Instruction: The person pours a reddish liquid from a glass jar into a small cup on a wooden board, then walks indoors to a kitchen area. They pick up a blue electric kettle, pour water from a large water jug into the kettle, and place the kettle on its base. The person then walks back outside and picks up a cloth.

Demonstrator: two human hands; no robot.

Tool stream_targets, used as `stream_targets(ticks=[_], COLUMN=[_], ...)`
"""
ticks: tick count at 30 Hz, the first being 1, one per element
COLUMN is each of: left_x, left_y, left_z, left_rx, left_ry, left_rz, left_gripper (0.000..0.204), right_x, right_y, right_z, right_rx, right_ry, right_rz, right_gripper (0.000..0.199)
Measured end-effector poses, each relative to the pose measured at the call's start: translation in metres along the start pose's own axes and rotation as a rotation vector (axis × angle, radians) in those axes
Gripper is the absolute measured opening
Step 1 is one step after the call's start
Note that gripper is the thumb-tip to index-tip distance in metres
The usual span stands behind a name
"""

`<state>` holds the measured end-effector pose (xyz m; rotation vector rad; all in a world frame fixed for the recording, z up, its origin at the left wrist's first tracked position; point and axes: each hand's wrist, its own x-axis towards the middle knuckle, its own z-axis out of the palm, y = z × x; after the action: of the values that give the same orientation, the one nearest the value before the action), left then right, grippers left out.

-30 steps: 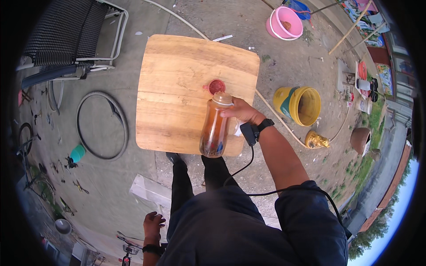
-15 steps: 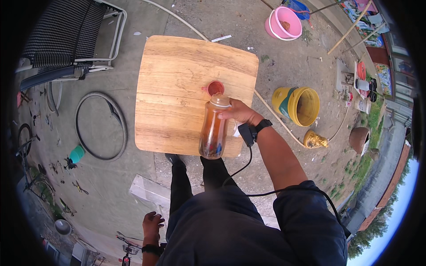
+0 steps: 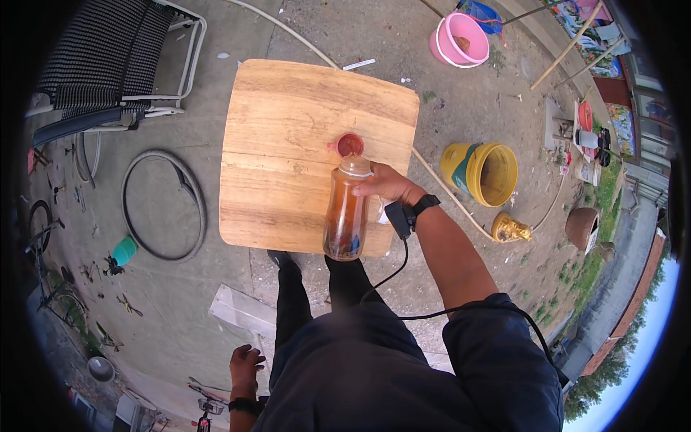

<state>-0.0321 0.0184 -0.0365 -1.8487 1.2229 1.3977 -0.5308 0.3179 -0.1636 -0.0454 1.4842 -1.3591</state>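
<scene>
My right hand (image 3: 385, 185) is wrapped round the neck of a large clear bottle (image 3: 344, 227) with amber-brown liquid in it. The bottle leans with its mouth toward the near rim of a small red mug (image 3: 349, 144), whose handle points left. Brownish liquid shows at the mouth and inside the mug; whether a stream is running I cannot tell for sure. The mug stands on a wooden tabletop (image 3: 288, 144), right of its middle. Down at my left side hangs my left hand (image 3: 246, 369), holding nothing, its fingers loosely bent and apart.
A black cable (image 3: 403, 263) runs from my right wrist. Right of the table are a yellow bucket (image 3: 491, 173), a hose (image 3: 450, 189) and a golden figurine (image 3: 511, 227); a pink bucket (image 3: 461, 39) stands farther back. To the left lie a tyre (image 3: 129, 216) and a folding chair (image 3: 108, 57).
The bottle and my right hand have sunk very slightly toward me. The mug and my left hand have stayed in place.
</scene>
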Motion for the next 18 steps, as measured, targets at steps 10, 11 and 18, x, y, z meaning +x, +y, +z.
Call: stream_targets(ticks=[10,11,18], left_x=[-0.0007,-0.0008,0.0004], left_y=[0.0001,-0.0002,-0.0037], left_z=[0.0000,0.0002,-0.0013], left_rx=[-0.031,-0.030,-0.023], left_ry=[0.000,-0.001,-0.006], left_rz=[-0.004,-0.003,0.002], left_gripper=[0.048,0.048,0.048], right_x=[0.0010,0.0005,-0.0002], right_y=[0.0010,-0.0005,-0.0024], right_z=[-0.0013,-0.0007,0.0001], right_rx=[-0.021,-0.026,-0.069], right_ry=[0.010,0.011,0.022], right_rz=[0.035,0.035,0.019], right_gripper=[0.083,0.083,0.082])
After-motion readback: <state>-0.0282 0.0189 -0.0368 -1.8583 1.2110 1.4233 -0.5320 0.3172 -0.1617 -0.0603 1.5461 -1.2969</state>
